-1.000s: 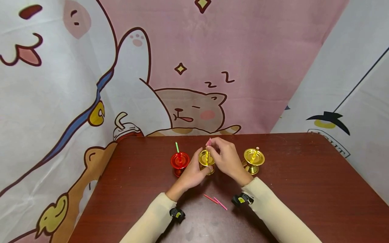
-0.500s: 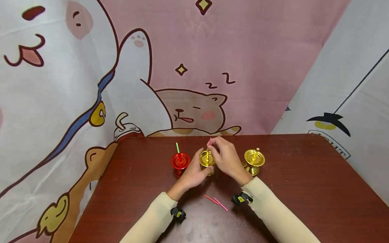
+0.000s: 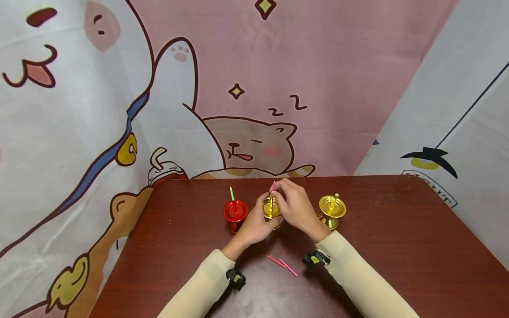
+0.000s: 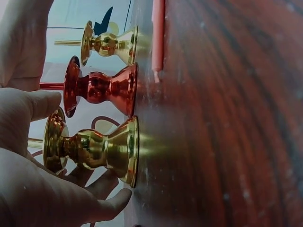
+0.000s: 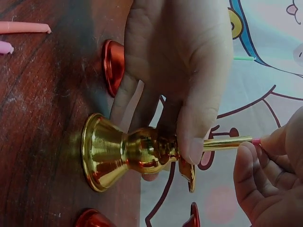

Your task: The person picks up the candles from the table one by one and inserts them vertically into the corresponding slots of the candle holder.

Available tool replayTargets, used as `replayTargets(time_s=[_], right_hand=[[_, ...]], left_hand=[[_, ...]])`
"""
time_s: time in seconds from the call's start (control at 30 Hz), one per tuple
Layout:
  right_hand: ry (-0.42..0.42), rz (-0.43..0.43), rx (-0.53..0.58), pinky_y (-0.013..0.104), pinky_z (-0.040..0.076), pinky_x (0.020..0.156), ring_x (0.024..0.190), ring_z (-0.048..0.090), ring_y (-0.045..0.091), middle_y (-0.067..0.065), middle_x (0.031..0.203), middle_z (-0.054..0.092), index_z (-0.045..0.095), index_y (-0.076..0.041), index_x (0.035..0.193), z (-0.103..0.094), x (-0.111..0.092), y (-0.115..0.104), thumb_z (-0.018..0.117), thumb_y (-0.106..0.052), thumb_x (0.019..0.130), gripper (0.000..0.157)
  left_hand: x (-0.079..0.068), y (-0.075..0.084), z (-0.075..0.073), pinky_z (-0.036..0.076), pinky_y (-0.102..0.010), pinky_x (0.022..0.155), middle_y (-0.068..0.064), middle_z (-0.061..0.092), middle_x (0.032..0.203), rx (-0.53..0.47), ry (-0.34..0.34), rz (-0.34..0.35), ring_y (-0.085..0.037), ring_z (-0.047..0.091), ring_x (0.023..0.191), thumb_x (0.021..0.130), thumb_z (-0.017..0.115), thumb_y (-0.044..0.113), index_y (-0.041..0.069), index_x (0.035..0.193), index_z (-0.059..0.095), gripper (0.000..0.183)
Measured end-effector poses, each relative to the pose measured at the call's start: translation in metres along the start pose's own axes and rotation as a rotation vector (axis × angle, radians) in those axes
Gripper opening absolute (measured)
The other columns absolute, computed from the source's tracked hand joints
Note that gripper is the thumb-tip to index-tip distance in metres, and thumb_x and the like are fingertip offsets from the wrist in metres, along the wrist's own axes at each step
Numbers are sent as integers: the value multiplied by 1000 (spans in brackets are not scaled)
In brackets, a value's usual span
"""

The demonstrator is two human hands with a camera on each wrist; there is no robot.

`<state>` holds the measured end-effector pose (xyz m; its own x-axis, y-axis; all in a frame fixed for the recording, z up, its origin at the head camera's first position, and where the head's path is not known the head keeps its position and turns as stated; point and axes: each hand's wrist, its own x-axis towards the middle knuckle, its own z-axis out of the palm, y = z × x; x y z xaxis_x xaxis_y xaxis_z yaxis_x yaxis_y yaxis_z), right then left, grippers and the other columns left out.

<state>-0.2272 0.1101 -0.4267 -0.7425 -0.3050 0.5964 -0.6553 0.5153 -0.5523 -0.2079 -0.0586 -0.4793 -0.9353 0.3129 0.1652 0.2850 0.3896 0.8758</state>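
A gold candlestick stands upright in the middle of the table. My left hand holds it around the dish and stem, with the thumb on the near side. Above it, my right hand pinches a pink candle at the mouth of the candlestick's gold tube. Most of that candle is hidden by the fingers; a bit of pink shows at the tube's end in the right wrist view. The base of the gold candlestick touches the tabletop in the left wrist view.
Left stands a red candlestick bearing a green candle; right, another gold one with a pale candle tip. A second red candlestick is mostly behind my right hand. A red candle and pink candle lie in front.
My left hand has shifted slightly right around the gold candlestick, its thumb now farther across. My right hand keeps its pinch on the pink candle, almost still.
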Motion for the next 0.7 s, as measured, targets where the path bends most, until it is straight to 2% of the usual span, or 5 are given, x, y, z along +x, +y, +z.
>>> replayTargets(time_s=[0.2, 0.7], right_hand=[[-22, -29, -38, 47, 60, 83, 93, 70, 26, 8, 101, 70, 71, -4, 100, -1, 0, 0, 71, 2, 102, 6], [-31, -74, -71, 47, 61, 81, 90, 70, 25, 8, 100, 69, 70, -4, 101, -1, 0, -1, 71, 2, 101, 6]], left_hand=[[-1, -2, 0, 51, -53, 114, -25, 61, 145, -5, 2, -7, -35, 66, 127, 97, 77, 23, -1, 163, 35, 82], [0, -4, 0, 49, -52, 115, -24, 62, 147, -4, 12, -17, -35, 65, 130, 96, 77, 24, 0, 163, 36, 82]])
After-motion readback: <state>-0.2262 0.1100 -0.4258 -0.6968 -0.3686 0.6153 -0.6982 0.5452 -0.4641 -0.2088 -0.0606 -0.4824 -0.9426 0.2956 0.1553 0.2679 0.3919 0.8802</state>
